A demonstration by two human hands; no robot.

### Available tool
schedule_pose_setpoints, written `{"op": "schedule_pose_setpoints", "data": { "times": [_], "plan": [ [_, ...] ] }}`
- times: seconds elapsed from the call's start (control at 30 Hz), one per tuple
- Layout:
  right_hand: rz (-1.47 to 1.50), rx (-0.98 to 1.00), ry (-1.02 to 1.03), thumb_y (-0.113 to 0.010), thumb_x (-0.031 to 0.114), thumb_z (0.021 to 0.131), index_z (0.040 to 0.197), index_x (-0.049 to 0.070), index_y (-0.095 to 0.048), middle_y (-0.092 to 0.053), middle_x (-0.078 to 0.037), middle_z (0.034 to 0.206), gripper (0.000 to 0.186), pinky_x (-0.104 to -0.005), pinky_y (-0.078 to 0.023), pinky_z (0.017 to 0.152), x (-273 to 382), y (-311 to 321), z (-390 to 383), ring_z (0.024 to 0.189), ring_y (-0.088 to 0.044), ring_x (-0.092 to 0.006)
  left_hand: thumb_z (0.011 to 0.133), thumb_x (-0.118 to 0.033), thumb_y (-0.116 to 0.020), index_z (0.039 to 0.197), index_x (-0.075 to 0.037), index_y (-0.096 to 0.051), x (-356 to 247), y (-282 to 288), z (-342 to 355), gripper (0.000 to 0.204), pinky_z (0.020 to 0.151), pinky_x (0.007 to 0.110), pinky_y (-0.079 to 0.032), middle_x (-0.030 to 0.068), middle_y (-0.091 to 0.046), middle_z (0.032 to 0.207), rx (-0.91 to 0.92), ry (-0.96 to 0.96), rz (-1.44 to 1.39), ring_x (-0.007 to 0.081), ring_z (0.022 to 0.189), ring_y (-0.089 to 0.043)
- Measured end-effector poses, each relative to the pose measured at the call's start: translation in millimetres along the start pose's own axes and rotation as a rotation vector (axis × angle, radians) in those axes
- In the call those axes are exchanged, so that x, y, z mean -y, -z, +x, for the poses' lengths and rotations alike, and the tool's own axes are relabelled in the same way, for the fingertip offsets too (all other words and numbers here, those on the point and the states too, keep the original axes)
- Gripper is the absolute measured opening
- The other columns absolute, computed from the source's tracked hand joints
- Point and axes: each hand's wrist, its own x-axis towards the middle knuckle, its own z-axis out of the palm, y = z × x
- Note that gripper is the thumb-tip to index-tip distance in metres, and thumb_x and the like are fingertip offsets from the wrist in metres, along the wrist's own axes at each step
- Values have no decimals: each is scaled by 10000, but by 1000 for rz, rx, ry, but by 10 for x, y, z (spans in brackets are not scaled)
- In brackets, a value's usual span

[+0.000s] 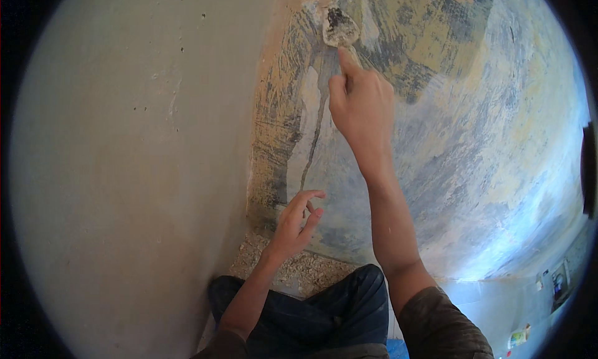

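Fingers of the right hand (366, 103) clamp the scraper (340, 30); those of the left hand (290, 227) stand apart. Dark patches (408, 81) right of the scraper look stripped; pale coating (341, 166) below it apparently remains.

Pale crumbled debris (311, 272) (quite coarse) lies on the floor (394, 326).

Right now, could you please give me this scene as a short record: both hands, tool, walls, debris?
Right hand: grips a putty knife, index finger extended toward the blade
Putty knife: blade upward in the picture, smeared pale and dark
Left hand: nothing visible in it, fingers half-curled; wall contact unclear
Right-side wall: patchy grey, ochre and dark
Left-side wall: plainer, with small dark spots
Debris: pale crumbs at the patchy wall's foot
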Motion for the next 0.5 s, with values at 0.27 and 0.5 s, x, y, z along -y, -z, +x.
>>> {"op": "schedule_pose_setpoints", "data": {
  "times": [0.27, 0.5],
  "plan": [
    [-45, 67, 13, -536, 132, 844, 1220, 26, -695, -585, -220, 629, 423, -473, -503, 680, 79, 30, -48, 707, -644, -377, 1023, -225, -560, 1263, -30, -557, 16, 24, -9, 310, 711, 312, -460, 103, -638, 1224, -13, 6, -26, 172, 808, -580],
    [-117, -65, 85, -531, 136, 847, 1235, 34, -686, -633, -225, 688, 430, -457, -513, 686, 81, -198, 338, 745, -663, -380, 1015, -214, -571, 1268, -35, -557, 48, 29, -5, 310, 707, 317, -461, 98, -645, 1214, -4, 40, -10, 171, 803, -582]
  ]
}}
